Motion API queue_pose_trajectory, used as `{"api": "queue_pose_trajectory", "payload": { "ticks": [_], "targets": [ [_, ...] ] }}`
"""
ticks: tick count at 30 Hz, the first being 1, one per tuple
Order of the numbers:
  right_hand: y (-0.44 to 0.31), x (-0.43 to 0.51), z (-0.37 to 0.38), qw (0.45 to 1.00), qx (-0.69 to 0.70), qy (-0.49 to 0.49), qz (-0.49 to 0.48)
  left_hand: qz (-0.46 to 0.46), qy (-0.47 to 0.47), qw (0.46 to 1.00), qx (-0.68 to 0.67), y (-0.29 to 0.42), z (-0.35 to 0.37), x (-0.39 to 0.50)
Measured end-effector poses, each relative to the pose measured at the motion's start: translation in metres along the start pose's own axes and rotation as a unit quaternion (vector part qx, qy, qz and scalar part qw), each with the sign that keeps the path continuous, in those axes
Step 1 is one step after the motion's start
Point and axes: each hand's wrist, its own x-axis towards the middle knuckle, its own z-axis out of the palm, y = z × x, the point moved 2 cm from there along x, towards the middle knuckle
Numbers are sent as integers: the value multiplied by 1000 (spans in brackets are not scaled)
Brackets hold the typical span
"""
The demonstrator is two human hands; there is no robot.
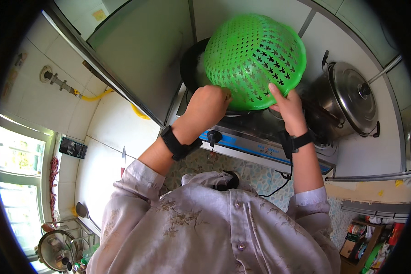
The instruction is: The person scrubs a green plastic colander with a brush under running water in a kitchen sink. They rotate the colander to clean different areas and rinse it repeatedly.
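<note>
A green plastic colander (253,61) is tipped over a black wok (193,66) on the gas stove (260,144), its perforated underside turned towards me. My right hand (287,106) grips its rim at the lower right, thumb on the outside. My left hand (212,99) is curled at the colander's lower left edge; its fingertips are partly hidden, so I cannot tell how it holds the rim. Something whitish shows in the wok beside the colander, perhaps steam or food. The colander hides most of the wok. Both wrists wear black straps.
A lidded steel pot (352,99) stands on the right burner, with a wok handle (322,111) pointing towards it. A grey panel (147,58) borders the stove at left. Beyond it, a knife (124,157) lies on the white counter (102,171). A phone (73,148) leans by the window.
</note>
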Motion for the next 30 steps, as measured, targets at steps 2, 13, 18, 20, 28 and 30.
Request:
{"api": "queue_pose_trajectory", "payload": {
  "ticks": [2,13,18,20,28,30],
  "targets": [
    [-4,1,-14,996,62,-38,60,8,20,999,-37,-14,4,-3],
    [-6,31,-44,989,123,-75,32,-3,40,998,-38,19,-12,-5],
    [5,14,-30,996,80,-29,25,38,30,996,-77,32,-8,-8],
    [5,12,-26,996,82,-18,15,-51,23,998,8,24,-8,-6],
    [2,7,-15,998,60,6,25,12,40,999,16,24,-8,-2],
    [3,6,-15,998,62,9,31,62,-2,998,-8,26,-5,-2]
  ]
}}
